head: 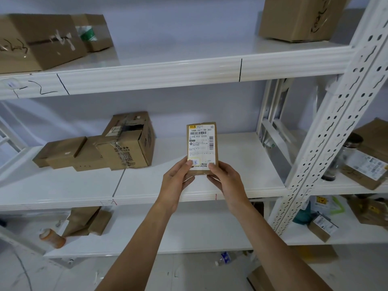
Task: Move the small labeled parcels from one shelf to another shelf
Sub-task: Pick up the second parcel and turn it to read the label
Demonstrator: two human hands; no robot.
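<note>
A small brown parcel [202, 143] with a white shipping label stands upright in front of me, label facing me. My left hand [176, 177] grips its lower left corner and my right hand [225, 177] grips its lower right corner. The parcel is held above the front part of the middle shelf [241, 164], near its right half. Its bottom edge is hidden behind my fingers.
Several cardboard boxes [117, 145] lie on the left of the middle shelf. The top shelf [168, 70] carries boxes at far left and right. A perforated white upright [336, 127] stands at the right, with more parcels beyond it. An orange bottle [52, 238] lies on the bottom shelf.
</note>
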